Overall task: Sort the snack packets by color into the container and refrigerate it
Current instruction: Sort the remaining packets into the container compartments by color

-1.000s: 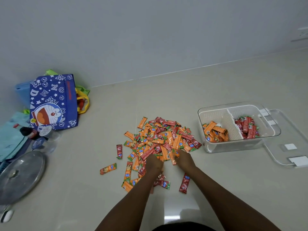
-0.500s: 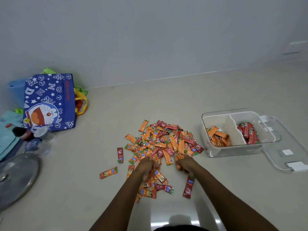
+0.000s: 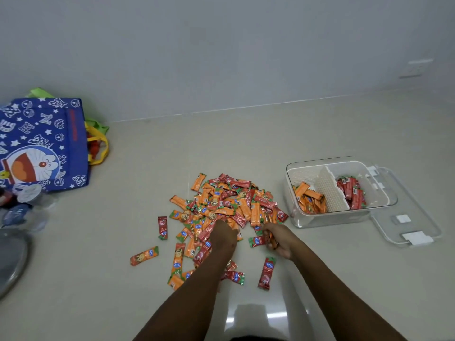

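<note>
Snack packets (image 3: pixel 221 205) lie in one mixed orange-and-red heap on the pale floor (image 3: pixel 320 279), strays scattered toward the person. Container (image 3: pixel 293 219) sits just right of the heap, open, with its lid (image 3: pixel 418 212) beside it. A white divider (image 3: pixel 331 190) splits it: orange packets in the left half, red in the right, so the colour split is set up and both halves are barely filled.

Left hand (image 3: pixel 222 236) is palm-down on the heap's near edge; can't tell whether its fingers grip anything. Right hand (image 3: pixel 278 238) has its fingers curled round red packets, presumably gathering a batch for the right half.

Clear floor between hand and container; the near wall must be cleared. A blue bag (image 3: pixel 41 146) stands well off to the left.
</note>
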Available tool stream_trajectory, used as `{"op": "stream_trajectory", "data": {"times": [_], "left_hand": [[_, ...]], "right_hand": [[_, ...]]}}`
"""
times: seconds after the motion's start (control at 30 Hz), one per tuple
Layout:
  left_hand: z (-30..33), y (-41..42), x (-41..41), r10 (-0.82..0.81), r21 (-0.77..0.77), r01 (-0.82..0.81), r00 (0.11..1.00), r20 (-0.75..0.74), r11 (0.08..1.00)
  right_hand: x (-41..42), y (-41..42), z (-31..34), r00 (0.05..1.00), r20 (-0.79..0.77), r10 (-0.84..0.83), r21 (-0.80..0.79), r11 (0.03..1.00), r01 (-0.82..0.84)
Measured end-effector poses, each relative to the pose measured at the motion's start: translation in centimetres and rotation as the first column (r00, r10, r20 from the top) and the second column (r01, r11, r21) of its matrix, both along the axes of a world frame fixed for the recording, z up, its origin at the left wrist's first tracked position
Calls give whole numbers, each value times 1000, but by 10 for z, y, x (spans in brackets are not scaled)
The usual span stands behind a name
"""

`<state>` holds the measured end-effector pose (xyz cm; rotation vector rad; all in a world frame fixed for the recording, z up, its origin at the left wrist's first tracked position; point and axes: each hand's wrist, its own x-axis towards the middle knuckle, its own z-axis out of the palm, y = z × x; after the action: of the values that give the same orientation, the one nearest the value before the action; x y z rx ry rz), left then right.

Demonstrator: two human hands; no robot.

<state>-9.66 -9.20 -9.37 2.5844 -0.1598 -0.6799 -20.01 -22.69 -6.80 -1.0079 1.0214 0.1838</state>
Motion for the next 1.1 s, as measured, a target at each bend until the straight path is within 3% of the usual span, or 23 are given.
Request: {"op": "stream_trajectory", "data": {"times": [0.1,0.23,0.33,0.47,0.53,0.6,0.7,0.8,0.87,0.9,1.0,1.1], "left_hand": [[2,0,6,-57,53,56,998,8,997],[3,7,2,-79,-58,76,996,-41,995],[16,19,-5,-43,-292,10,993,-107,956],[28,46,4,183,-366,-276,946,-268,888],[29,59,26,284,-412,-428,886,-366,805],[29,71,58,365,-415,-530,834,-414,739],[35,84,110,423,-395,-534,841,-336,748],[34,90,159,263,-350,-325,941,-213,879],[19,97,189,47,-148,-62,993,-105,987],[11,101,200,-80,-6,80,995,-64,997],[5,103,207,-382,234,377,924,-27,896],[3,99,207,-488,296,478,872,-43,827]], "right_hand": [[24,3,-5,996,-75,48,-273,960,-67],[54,9,-7,966,-182,181,-675,692,-257],[74,9,-17,943,-239,232,-767,550,-330],[92,5,-27,873,-367,322,-777,410,-477],[100,1,-28,854,-360,376,-726,462,-509],[103,0,-21,876,-251,411,-606,639,-473],[93,-1,-6,924,-101,369,-410,831,-377],[72,-5,2,948,-52,313,-303,900,-314],[59,-6,9,958,-43,283,-260,923,-284],[53,-7,11,963,-46,266,-247,931,-269],[42,-12,7,977,-56,206,-233,949,-214],[38,-15,-7,985,-91,147,-261,951,-166]]}}
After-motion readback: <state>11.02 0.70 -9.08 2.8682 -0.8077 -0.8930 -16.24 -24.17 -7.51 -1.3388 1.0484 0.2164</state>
